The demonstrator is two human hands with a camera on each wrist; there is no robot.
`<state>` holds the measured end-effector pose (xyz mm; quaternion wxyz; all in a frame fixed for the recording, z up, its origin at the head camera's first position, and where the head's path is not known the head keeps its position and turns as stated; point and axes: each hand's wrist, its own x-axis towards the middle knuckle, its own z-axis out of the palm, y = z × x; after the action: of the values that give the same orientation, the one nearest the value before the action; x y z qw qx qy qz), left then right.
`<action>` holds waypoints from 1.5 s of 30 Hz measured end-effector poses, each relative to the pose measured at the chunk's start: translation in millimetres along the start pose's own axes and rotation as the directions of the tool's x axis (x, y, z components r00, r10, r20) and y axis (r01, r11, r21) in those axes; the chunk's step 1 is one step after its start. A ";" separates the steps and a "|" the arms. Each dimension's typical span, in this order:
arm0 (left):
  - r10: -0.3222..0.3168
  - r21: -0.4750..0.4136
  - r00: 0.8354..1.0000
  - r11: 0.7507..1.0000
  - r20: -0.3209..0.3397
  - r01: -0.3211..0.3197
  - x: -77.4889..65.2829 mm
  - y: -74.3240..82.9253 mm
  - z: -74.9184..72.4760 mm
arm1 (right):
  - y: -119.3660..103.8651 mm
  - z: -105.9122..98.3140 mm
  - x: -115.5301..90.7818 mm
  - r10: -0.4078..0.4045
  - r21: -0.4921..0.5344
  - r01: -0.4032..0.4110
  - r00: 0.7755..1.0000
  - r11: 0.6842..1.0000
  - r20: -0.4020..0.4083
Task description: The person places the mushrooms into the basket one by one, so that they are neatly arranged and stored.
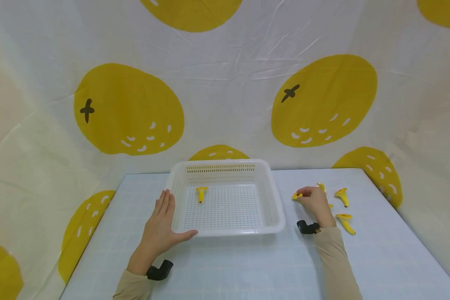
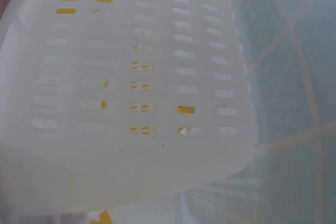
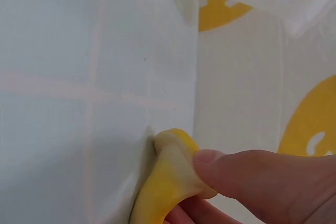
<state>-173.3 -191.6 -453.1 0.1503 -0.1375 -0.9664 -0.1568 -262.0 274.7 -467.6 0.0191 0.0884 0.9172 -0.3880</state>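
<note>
A white perforated plastic basket (image 1: 238, 230) stands on the table, with one small toy banana (image 1: 201, 195), partly peeled in shape, lying inside it. My left hand (image 1: 160, 231) rests against the basket's left front corner, fingers straight along the side and thumb along the front rim. In the left wrist view the slotted basket wall (image 2: 121, 166) fills most of the picture. To the right of the basket my right hand (image 1: 316, 205) pinches a yellow-and-cream toy banana (image 3: 168, 174) between thumb and fingers, at the tabletop. Part of that banana is hidden by the hand.
Several more toy bananas lie on the right of the table, among them one farther back (image 1: 341, 196) and one nearer (image 1: 346, 224); others are partly covered by the right hand. A pale checked cloth covers the table (image 1: 228, 266). Behind hangs a curtain (image 1: 225, 104) printed with yellow fruit.
</note>
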 end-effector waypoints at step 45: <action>-0.025 -0.015 0.999 1.000 0.027 0.026 0.8 0.9 -2.3 | -4.0 -8.0 -9.0 0.026 -0.072 -0.028 0.999 0.997 -0.018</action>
<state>-173.2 -191.3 -450.5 0.1344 -0.1284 -0.9688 -0.1641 -253.5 276.3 -458.3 0.0197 0.1034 0.9295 -0.3534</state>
